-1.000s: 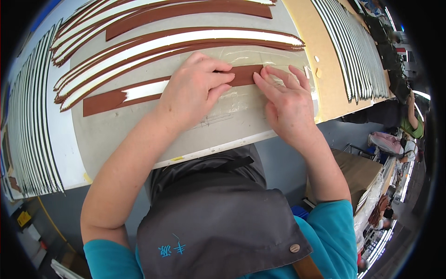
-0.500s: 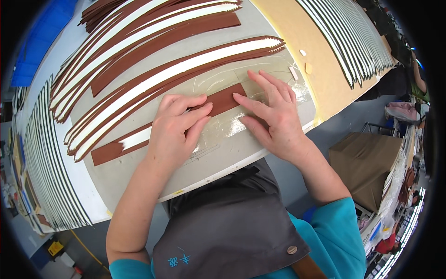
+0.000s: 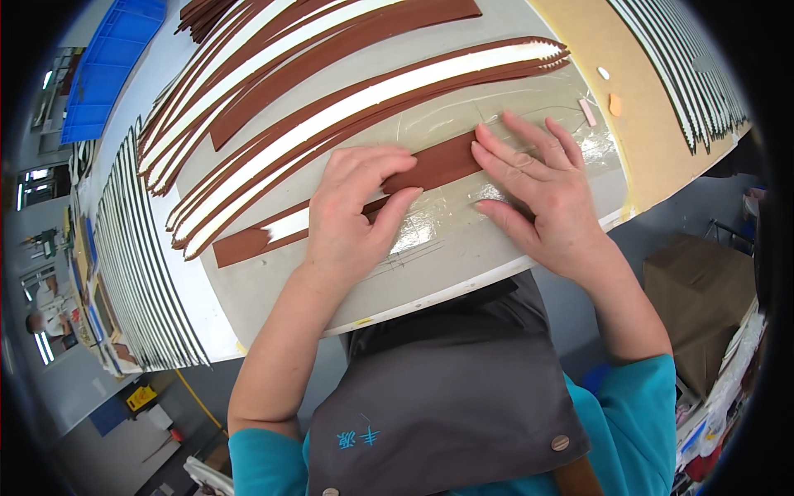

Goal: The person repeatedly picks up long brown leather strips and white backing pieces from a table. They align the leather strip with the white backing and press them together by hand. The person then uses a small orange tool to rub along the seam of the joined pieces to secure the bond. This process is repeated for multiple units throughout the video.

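Note:
A brown leather-like strip [image 3: 438,161] with a white band along part of it lies aslant on the grey mat, its plain left end showing past my wrist. My left hand [image 3: 351,207] straddles the strip, fingers curled at its far edge and thumb at its near edge; the part under the palm is hidden. At the strip's right end rests my right hand [image 3: 542,186], open, with index and middle fingertips touching the brown surface and the thumb on the mat. Just beyond lies a stack of similar brown-and-white strips [image 3: 372,87] with notched tips.
More brown strips [image 3: 273,78] are heaped at the far left. Rows of black-and-white strips hang or lie at the left [image 3: 136,256] and far right [image 3: 682,70]. Small pale pieces [image 3: 614,104] sit near the mat's right side. A blue crate [image 3: 107,70] stands far left.
The whole view has shifted, so the table appears further right and higher. My left thumb has moved apart from the fingertips it was pressed near. My right hand stays at the strip's end.

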`<action>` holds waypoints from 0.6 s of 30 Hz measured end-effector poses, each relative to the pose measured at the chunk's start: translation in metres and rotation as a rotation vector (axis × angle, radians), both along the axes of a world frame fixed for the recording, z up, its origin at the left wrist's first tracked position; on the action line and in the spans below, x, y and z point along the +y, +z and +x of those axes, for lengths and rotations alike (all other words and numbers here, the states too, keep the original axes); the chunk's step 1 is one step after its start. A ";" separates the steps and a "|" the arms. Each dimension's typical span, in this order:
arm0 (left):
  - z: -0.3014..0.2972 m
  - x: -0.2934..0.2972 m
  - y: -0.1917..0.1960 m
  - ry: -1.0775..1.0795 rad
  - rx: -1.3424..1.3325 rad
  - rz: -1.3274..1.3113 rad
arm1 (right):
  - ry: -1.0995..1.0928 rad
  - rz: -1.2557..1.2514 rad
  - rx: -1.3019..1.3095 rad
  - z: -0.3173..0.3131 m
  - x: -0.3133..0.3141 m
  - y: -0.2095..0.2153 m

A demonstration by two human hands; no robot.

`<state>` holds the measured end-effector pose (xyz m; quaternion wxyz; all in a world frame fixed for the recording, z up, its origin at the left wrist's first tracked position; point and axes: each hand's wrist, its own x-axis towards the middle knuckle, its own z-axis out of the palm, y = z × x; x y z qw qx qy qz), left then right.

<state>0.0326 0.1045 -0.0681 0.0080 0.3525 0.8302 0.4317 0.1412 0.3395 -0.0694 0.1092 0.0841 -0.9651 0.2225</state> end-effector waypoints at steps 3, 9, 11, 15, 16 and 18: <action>-0.001 -0.005 -0.005 -0.051 0.192 -0.085 | 0.008 -0.005 -0.004 0.000 -0.001 0.000; 0.005 -0.004 -0.008 -0.008 0.202 -0.085 | 0.018 0.052 -0.001 0.000 -0.003 0.002; 0.004 -0.004 -0.009 -0.018 0.210 -0.089 | 0.049 0.092 0.011 -0.001 -0.007 0.004; 0.006 -0.010 -0.014 -0.043 0.234 -0.121 | 0.168 0.119 0.034 -0.016 -0.030 0.004; 0.009 -0.011 -0.014 -0.056 0.271 -0.151 | 0.200 0.115 0.039 -0.019 -0.034 0.004; 0.015 -0.019 -0.013 -0.049 0.349 -0.242 | 0.227 0.181 -0.004 -0.022 -0.032 0.009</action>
